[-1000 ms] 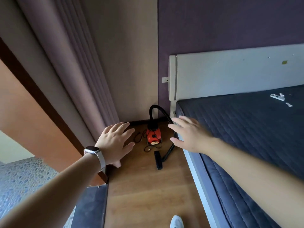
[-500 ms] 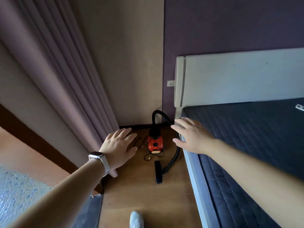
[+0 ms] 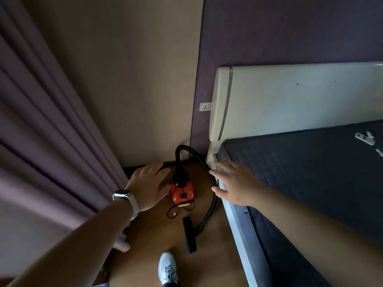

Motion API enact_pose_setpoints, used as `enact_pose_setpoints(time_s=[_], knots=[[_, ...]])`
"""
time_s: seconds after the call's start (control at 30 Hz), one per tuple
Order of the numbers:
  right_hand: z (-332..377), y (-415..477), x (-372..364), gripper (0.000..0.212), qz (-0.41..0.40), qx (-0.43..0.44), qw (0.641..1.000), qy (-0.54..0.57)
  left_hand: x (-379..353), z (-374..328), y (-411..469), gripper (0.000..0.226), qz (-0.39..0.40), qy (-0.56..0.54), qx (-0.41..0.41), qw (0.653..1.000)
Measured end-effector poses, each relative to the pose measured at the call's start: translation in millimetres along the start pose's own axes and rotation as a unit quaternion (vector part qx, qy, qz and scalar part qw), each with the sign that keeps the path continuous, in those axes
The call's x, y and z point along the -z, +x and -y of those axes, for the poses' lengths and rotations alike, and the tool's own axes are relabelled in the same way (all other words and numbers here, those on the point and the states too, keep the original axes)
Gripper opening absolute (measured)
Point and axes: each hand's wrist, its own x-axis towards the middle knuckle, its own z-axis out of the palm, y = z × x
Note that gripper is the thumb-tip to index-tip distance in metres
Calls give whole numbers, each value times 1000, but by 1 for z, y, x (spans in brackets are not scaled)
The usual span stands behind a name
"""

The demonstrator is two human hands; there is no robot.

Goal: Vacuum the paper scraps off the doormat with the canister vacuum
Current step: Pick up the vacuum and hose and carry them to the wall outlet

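- Wooden floor (image 3: 149, 251) runs down a narrow gap between a mauve curtain (image 3: 51, 131) on the left and a bed on the right, which has a dark quilted mattress (image 3: 310, 172) and a white headboard (image 3: 300, 96).
- A wall socket (image 3: 205, 106) sits just beside the headboard's edge.
- A small red canister vacuum (image 3: 182, 192) stands on the floor in the far corner, near the bed frame.
- Its black hose (image 3: 211, 211) arches up from the body, curves down along the bed frame and ends at a black floor nozzle (image 3: 189, 235) lying flat on the floor.
- A thin power cord (image 3: 173, 213) lies in loose loops by the body.
- The left hand (image 3: 148, 186), with a watch (image 3: 124, 195) on the wrist, and the right hand (image 3: 236, 183) reach forward with fingers straight and spread, holding nothing.
- One white shoe (image 3: 167, 268) shows at the bottom edge.
- No doormat or paper scraps can be made out.
- The hard-shelled canister looks light enough for one hand.
- The hose will likely flex and trail, so the stiffer end near the nozzle seems the best grip.
- The loose cord could snag.
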Motion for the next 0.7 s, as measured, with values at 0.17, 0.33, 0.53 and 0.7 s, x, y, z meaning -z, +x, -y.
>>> enact_pose_setpoints(time_s=[0.17, 0.33, 0.53, 0.7], knots=[[-16, 59, -4, 57, -6, -28, 1000, 10, -19, 34, 70, 63, 41, -39, -3, 998], [-49, 95, -20, 56, 4, -50, 998, 26, -28, 36, 116, 59, 48, -78, 5, 996], [-103, 141, -60, 58, 39, -89, 991, 97, -52, 27, 169, 66, 98, -133, 66, 984], [-148, 184, -97, 57, 82, -124, 976, 162, -77, 6, 208, 59, 107, -221, 177, 953]])
